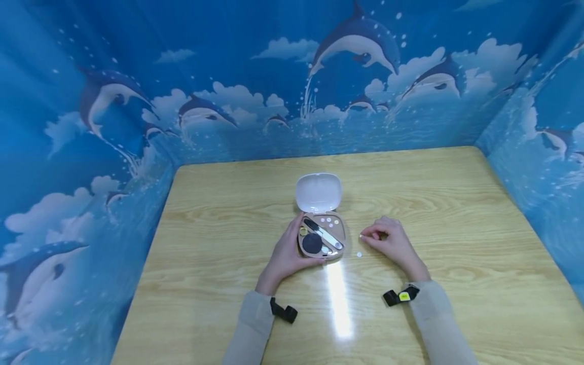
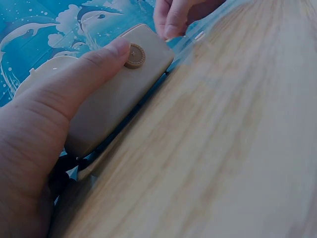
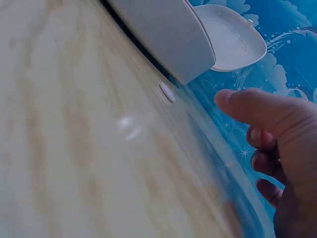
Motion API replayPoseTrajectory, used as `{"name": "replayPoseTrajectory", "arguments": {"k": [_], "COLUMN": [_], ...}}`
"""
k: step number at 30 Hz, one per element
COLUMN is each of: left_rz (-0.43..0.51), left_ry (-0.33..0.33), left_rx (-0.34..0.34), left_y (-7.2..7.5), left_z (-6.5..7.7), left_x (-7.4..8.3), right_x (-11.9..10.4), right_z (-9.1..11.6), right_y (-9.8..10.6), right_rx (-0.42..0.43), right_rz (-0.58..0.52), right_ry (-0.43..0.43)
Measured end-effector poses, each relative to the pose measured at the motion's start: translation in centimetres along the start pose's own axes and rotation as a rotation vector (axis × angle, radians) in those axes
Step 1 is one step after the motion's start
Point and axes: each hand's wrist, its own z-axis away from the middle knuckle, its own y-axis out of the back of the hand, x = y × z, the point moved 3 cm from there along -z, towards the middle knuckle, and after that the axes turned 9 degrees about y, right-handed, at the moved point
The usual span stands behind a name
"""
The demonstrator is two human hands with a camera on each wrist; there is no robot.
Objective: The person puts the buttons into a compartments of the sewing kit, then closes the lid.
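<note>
A small sewing box point(image 1: 343, 238) with a raised white lid point(image 1: 318, 192) sits on the table. My left hand point(image 1: 287, 248) grips it from the left, fingers along its far left side. In the left wrist view the thumb presses beside a round brown catch point(image 2: 134, 56) on the front wall. To the right of the box, my right hand point(image 1: 393, 244) pinches a tiny white button point(image 1: 361, 235) between thumb and fingertips; the right wrist view hides it behind the thumb. Another white button point(image 1: 359, 254) lies on the wood near the box's right side.
Inside the box are several white buttons point(image 1: 330, 225), a white-and-black long tool point(image 1: 325, 234), a black round piece point(image 1: 312, 243) and a gold ring-like thimble point(image 1: 303, 231). Light glares on the wooden table point(image 1: 219, 284). A dolphin-print curtain point(image 1: 255, 132) stands behind and beside it.
</note>
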Motion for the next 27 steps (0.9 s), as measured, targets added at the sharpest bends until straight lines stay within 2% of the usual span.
{"name": "replayPoseTrajectory", "arguments": {"k": [11, 19, 27], "left_rz": [0.002, 0.013, 0.003], "left_ry": [-0.012, -0.022, -0.005], "left_rx": [0.013, 0.013, 0.000], "left_y": [-0.1, 0.0, 0.0], "left_z": [0.0, -0.1, -0.1], "left_x": [0.0, -0.1, -0.2], "right_x": [-1.2, -2.1, -2.6], "right_z": [-2.9, -4.5, -5.4], "right_y": [-0.2, -1.6, -2.9], "right_rx": [0.014, -0.035, -0.103], "right_rz": [-0.035, -0.046, -0.053], "right_ry": [-0.010, -0.008, -0.029]}}
